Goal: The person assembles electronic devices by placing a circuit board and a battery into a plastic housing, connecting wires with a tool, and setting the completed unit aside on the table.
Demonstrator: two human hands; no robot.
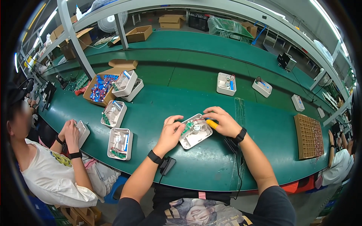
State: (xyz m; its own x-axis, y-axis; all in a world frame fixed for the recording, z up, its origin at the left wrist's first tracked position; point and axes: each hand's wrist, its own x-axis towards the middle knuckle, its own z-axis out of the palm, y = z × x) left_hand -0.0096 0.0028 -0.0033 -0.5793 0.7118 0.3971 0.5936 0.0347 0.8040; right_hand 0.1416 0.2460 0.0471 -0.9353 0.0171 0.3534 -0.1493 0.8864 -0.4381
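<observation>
A white plastic case [197, 142] sits tilted on the green bench before me, its open side up. Inside it are a green circuit board [187, 128], a round white part [197, 128] and thin red wires. My left hand [170, 133] is at the case's left side, thumb and fingertips closed on the board's edge. My right hand [223, 122] curls over the case's upper right corner, where the wires end. A yellow cover [212, 124] shows at its thumb; what its fingertips pinch is hidden.
Similar cases [120, 144] stand at left, with a carton [92, 98] of blue parts behind them. More cases [226, 83] lie on the far belt. A compartment tray [309, 136] is at right. Black wrist straps trail cables. A co-worker [56, 165] handles another case at left.
</observation>
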